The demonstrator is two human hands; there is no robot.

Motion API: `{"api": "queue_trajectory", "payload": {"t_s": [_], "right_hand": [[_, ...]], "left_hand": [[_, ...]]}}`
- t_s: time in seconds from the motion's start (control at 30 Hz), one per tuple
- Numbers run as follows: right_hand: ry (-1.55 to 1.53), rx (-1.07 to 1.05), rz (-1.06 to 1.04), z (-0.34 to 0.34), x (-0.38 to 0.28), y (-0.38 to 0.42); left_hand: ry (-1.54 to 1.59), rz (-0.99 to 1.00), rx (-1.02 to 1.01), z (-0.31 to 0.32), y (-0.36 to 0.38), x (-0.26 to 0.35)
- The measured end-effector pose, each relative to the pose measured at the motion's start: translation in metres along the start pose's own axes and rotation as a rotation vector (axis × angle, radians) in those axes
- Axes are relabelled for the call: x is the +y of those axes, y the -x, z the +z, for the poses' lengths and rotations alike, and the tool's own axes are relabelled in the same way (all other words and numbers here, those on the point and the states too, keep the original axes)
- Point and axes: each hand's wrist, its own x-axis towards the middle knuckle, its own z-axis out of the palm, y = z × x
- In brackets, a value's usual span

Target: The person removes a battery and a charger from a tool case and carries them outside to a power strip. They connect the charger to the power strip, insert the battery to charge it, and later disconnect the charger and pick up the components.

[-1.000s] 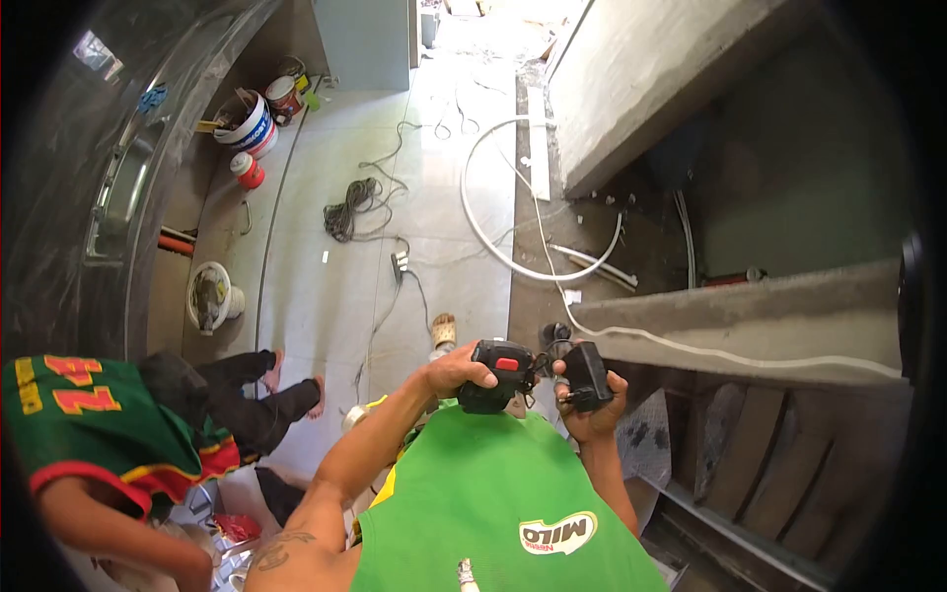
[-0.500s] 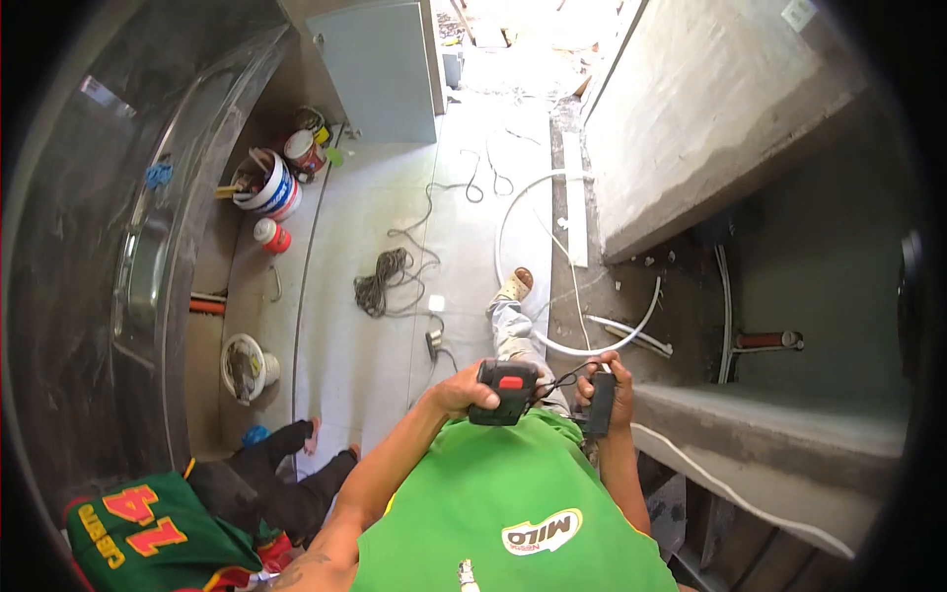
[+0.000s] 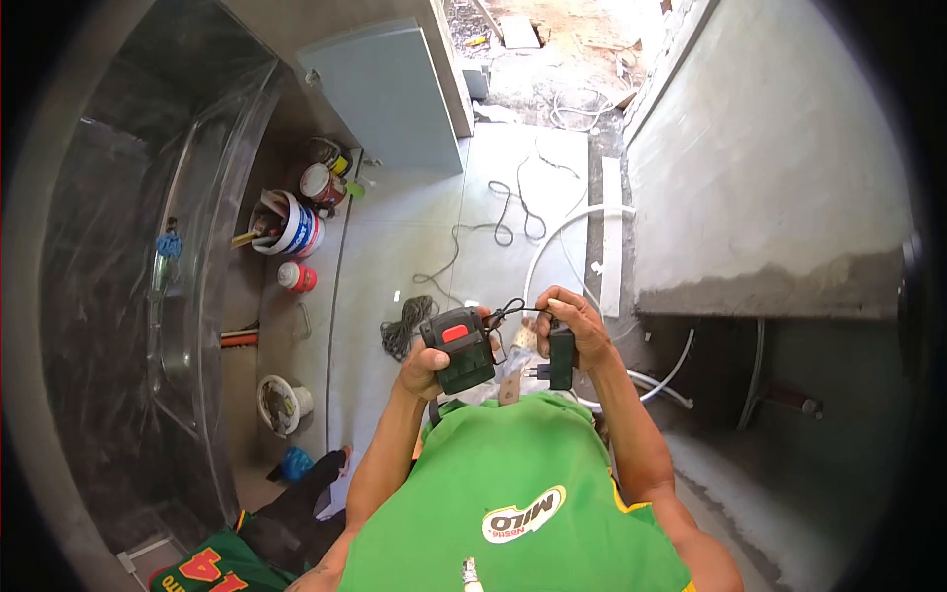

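Observation:
My left hand [image 3: 422, 369] is wrapped round a black battery pack [image 3: 460, 347] with a red button, its thumb on the near side. In my right hand [image 3: 580, 326] is a black plug adapter [image 3: 561, 359], its two pins pointing left. A thin black cord [image 3: 515, 308] runs between the battery pack and the adapter, near the fingertips of both hands. The two objects are held apart above my green shirt [image 3: 523, 464].
A tangled grey cord [image 3: 404, 326] lies on the floor, left of a white hose [image 3: 538, 259]. Buckets [image 3: 296, 229] and a red-lidded jar [image 3: 296, 276] stand along the left side. Another person's dark trousers [image 3: 296, 513] show at lower left. A grey door [image 3: 385, 99] stands open.
Both hands have moved up in view with the battery pack and adapter. The adapter now has its pins in sight. The view has shifted, and less of the other person shows.

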Motion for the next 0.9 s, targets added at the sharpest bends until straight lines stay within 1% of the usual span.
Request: {"api": "queue_trajectory", "payload": {"t_s": [0.07, 0.1, 0.17, 0.23, 0.3, 0.33, 0.37, 0.43, 0.5, 0.57, 0.63, 0.7, 0.77, 0.8, 0.9], "right_hand": [[0.211, 0.016, 0.0, 0.003, -0.03, -0.025], [0.215, 0.024, -0.009, -0.002, -0.037, -0.037], [0.39, 0.088, -0.051, -0.009, -0.048, -0.056], [0.4, 0.143, -0.056, -0.01, -0.061, -0.077], [0.481, 0.233, -0.118, -0.018, -0.069, -0.105], [0.485, 0.304, -0.107, -0.021, -0.076, -0.118], [0.495, 0.324, -0.123, -0.026, -0.075, -0.128], [0.551, 0.474, -0.195, -0.044, -0.086, -0.161], [0.647, 0.5, -0.256, -0.059, -0.099, -0.19], [0.622, 0.589, -0.19, -0.053, -0.123, -0.214], [0.561, 0.643, -0.115, -0.048, -0.145, -0.23], [0.611, 0.67, -0.168, -0.048, -0.162, -0.25], [0.578, 0.645, -0.107, -0.046, -0.179, -0.271], [0.595, 0.664, -0.075, -0.045, -0.185, -0.281], [0.599, 0.689, -0.099, -0.047, -0.191, -0.311]], "left_hand": [[0.005, 0.022, 0.018, -0.003, -0.03, 0.014], [0.005, 0.016, 0.007, -0.003, -0.044, 0.02], [0.018, 0.017, 0.026, -0.002, -0.072, 0.03], [0.041, 0.008, -0.006, -0.01, -0.102, 0.041], [0.047, 0.0, 0.003, -0.018, -0.133, 0.055], [0.091, -0.022, 0.0, -0.027, -0.148, 0.06], [0.095, -0.033, -0.024, -0.035, -0.157, 0.063], [0.216, -0.147, -0.114, -0.051, -0.194, 0.081], [0.231, -0.188, -0.159, -0.057, -0.226, 0.104], [0.221, -0.259, -0.256, -0.068, -0.263, 0.131], [0.168, -0.302, -0.259, -0.075, -0.289, 0.156], [0.137, -0.334, -0.298, -0.081, -0.317, 0.189], [-0.034, -0.416, -0.355, -0.091, -0.343, 0.218], [-0.064, -0.456, -0.349, -0.099, -0.354, 0.227], [-0.16, -0.467, -0.329, -0.114, -0.38, 0.25]]}}
